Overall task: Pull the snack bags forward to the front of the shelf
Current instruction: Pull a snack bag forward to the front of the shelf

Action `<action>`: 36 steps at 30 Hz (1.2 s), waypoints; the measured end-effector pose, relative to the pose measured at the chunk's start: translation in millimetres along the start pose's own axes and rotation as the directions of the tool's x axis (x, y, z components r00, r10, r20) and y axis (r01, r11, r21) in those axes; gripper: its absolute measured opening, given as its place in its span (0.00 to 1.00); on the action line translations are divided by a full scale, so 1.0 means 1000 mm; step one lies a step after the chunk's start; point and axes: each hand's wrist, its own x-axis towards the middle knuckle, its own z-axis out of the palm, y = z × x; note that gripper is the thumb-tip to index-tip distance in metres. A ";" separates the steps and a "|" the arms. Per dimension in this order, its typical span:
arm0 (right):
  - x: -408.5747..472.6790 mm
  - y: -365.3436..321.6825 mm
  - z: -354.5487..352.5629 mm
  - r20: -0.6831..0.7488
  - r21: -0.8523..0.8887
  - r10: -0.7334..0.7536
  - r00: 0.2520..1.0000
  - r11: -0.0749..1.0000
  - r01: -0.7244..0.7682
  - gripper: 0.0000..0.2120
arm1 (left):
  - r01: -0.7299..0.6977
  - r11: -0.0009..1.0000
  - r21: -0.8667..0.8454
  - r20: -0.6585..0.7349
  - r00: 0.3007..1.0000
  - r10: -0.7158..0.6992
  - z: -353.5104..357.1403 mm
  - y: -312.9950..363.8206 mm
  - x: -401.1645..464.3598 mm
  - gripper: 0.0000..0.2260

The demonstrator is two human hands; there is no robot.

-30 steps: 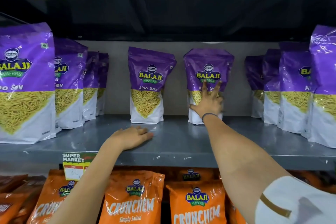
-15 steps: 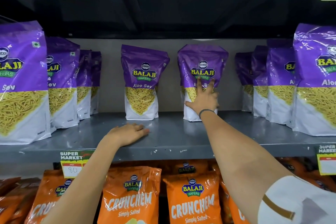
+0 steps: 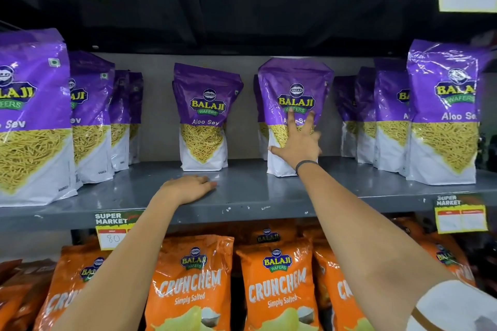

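Far left of the frame, the front purple bag [image 3: 32, 121] already sits right at the shelf [image 3: 242, 193] lip, with more purple ones lined up behind it going back.

Lower centre-left, the left hand [image 3: 188, 188] is flat on the bare shelf near the front edge, palm down, fingers loose and together, gripping nothing. Looks like it's just bracing.

Just above and behind that, the middle Aloo Sev bag [image 3: 204, 118] stands upright way back by the rear wall, untouched, apart from the left fingertips.

Centre-right is where the action is: the right hand [image 3: 298, 148] is pressed against the face of the right Aloo Sev bag [image 3: 294, 94], fingers splayed up over the lettering, thumb out to the left along the white bottom. Whether the fingers hook round its right edge I can't tell. The bag stands upright, a bit forward of the middle one but still well back from the lip.

So the pull is straight toward the camera, bag's tall axis vertical, and the right hand is clearly the one for it. I'd guess dragging low keeps it from tipping.

Far right, another purple row [image 3: 443, 115] is already up near the front.
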 end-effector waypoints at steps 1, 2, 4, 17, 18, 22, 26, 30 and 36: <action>-0.002 0.001 -0.002 -0.004 0.011 -0.002 1.000 1.000 0.002 0.52 | -0.001 1.000 0.000 -0.001 1.000 0.001 0.000 0.001 -0.001 0.28; -0.005 0.002 -0.004 -0.008 0.021 -0.004 1.000 1.000 0.005 0.52 | -0.001 1.000 0.000 -0.004 1.000 0.001 0.000 0.001 -0.001 0.28; -0.009 0.003 -0.008 -0.014 0.031 -0.009 1.000 0.999 0.010 0.52 | -0.001 1.000 0.000 -0.005 1.000 0.001 -0.001 0.003 -0.002 0.27; -0.038 0.010 -0.030 -0.076 0.040 -0.031 0.997 0.999 0.034 0.52 | -0.037 0.999 -0.008 -0.026 0.999 0.037 0.004 -0.008 0.008 0.26; -0.040 0.010 -0.032 -0.082 0.033 -0.031 0.996 0.999 0.033 0.52 | -0.037 0.999 -0.010 -0.028 0.999 0.036 0.004 -0.008 0.008 0.26; -0.049 0.009 -0.039 -0.098 0.007 -0.028 0.995 1.000 0.029 0.51 | -0.037 0.999 -0.013 -0.027 0.999 0.037 0.004 -0.006 0.008 0.26; -0.054 0.011 -0.047 -0.088 0.011 -0.028 0.996 1.000 0.029 0.51 | -0.034 0.999 -0.014 -0.027 0.999 0.033 0.003 -0.006 0.006 0.26; -0.059 0.010 -0.052 -0.092 0.012 -0.019 0.996 1.000 0.020 0.51 | -0.034 0.999 -0.017 -0.028 0.999 0.034 0.002 -0.005 0.006 0.26; -0.066 0.010 -0.059 -0.094 0.011 -0.017 0.995 1.000 0.018 0.51 | -0.026 0.999 -0.023 -0.023 0.999 0.026 0.001 -0.003 0.004 0.27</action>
